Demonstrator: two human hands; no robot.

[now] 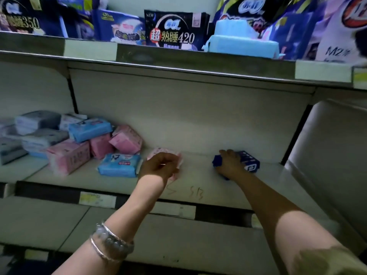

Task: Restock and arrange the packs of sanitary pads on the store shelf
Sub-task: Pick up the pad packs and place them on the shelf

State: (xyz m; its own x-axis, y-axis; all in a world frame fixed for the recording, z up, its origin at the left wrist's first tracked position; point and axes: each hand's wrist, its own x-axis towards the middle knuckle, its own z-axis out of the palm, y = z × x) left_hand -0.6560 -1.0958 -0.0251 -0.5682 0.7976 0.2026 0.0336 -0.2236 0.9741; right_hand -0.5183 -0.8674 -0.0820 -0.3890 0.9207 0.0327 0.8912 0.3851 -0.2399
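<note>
Hands both down on middle shelf, centre frame. I read left hand with fingers curled round pink pack, pack mostly hidden under it. Right hand grips dark blue pack, right of centre, lying on the shelf. Jumbled pile of packs sits mid-left, apart from both hands.

Noted off-white metal shelving in tiers. Upper shelf fronted by a grey rail with pale price labels. Middle shelf dim, with scribbled marks near its front edge. Back panel plain and shadowed. Lower shelf brighter. Curved side panel at right.
</note>
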